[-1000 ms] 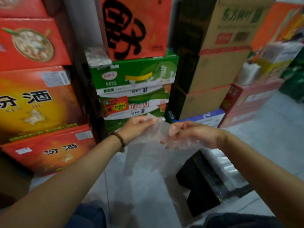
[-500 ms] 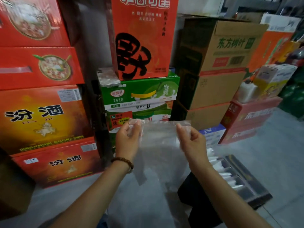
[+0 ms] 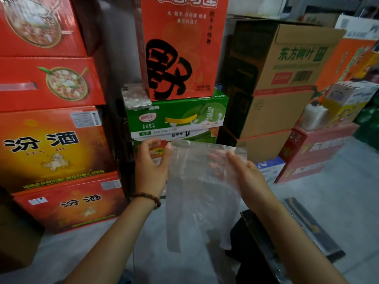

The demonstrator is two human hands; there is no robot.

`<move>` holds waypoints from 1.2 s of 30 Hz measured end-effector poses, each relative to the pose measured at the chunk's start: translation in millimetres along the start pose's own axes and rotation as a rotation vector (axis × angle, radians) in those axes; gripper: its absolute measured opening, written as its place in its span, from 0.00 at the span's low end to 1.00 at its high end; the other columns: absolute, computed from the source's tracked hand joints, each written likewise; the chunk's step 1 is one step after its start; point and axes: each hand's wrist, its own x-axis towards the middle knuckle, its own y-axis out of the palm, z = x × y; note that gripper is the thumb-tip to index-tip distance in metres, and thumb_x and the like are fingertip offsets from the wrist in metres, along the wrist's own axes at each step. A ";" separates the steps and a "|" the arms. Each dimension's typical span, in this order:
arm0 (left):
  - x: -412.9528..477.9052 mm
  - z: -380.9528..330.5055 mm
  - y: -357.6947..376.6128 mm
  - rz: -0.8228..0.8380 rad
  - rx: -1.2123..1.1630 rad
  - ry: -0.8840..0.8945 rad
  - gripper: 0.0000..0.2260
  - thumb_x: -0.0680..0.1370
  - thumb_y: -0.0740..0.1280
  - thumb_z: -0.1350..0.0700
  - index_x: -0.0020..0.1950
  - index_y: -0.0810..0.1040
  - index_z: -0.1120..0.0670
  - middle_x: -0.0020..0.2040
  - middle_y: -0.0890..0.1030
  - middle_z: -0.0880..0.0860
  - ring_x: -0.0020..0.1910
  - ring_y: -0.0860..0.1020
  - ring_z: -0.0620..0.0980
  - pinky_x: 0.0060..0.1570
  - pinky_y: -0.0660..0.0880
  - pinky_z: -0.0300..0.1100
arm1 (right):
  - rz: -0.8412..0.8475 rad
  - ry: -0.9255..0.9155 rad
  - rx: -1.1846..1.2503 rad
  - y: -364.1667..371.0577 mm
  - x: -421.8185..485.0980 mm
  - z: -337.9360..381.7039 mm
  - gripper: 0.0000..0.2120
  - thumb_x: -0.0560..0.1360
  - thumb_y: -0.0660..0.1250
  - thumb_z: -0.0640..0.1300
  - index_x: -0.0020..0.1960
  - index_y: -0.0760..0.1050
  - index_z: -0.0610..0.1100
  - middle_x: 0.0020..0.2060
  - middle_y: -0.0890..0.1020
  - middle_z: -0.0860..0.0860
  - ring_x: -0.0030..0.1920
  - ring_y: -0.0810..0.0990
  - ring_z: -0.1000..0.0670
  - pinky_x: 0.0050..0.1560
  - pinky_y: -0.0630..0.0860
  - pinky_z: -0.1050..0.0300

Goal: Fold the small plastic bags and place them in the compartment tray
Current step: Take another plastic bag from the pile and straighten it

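Before stacked cartons (image 3: 287, 64), an unfolded plastic bag (image 3: 196, 193) hangs in the air between both hands. The right hand (image 3: 246, 173) pinches its top edge. The left hand (image 3: 152, 158), fingers nearly straight, meets the other corner, its grip unclear. Folding probably comes next, then the tray (image 3: 311, 226).

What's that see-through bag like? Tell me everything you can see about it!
The bag is thin, clear, crinkly plastic that you can see right through. It is unfolded and held up flat in the air. Its top edge is straight, and two narrow strips like handles dangle at the bottom. The right hand pinches its top right corner, thumb in front, with the fingers showing through from behind. The left hand touches its top left corner, but whether it pinches there is unclear.
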 end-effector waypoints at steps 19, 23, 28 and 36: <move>-23.1 -20.9 9.9 0.475 -0.356 -0.074 0.09 0.80 0.60 0.57 0.51 0.81 0.51 0.47 0.85 0.48 0.49 0.82 0.46 0.42 0.78 0.34 | 0.236 -0.027 -0.010 31.7 2.5 -5.1 0.17 0.83 0.57 0.47 0.64 0.76 0.39 0.59 0.81 0.41 0.62 0.79 0.42 0.65 0.72 0.43; -21.8 -17.0 7.8 0.399 -0.305 -0.093 0.10 0.80 0.61 0.55 0.51 0.82 0.48 0.48 0.85 0.46 0.51 0.81 0.43 0.48 0.77 0.34 | 0.004 -0.163 -0.080 31.3 0.6 -3.8 0.12 0.77 0.66 0.44 0.57 0.78 0.38 0.48 0.85 0.44 0.50 0.84 0.48 0.50 0.79 0.55; -23.4 -17.0 10.9 0.411 -0.316 -0.174 0.10 0.80 0.61 0.54 0.54 0.81 0.52 0.51 0.84 0.49 0.53 0.81 0.44 0.49 0.77 0.34 | -0.088 -0.118 -0.168 26.5 0.5 -6.6 0.19 0.70 0.72 0.51 0.57 0.78 0.45 0.51 0.84 0.43 0.52 0.83 0.43 0.52 0.79 0.43; -22.7 -19.4 11.8 0.349 -0.370 -0.253 0.09 0.78 0.64 0.53 0.53 0.81 0.55 0.49 0.85 0.51 0.49 0.83 0.46 0.47 0.80 0.40 | -0.060 -0.095 -0.089 22.4 -2.0 -1.3 0.09 0.77 0.67 0.42 0.51 0.82 0.37 0.42 0.86 0.45 0.41 0.84 0.51 0.37 0.79 0.60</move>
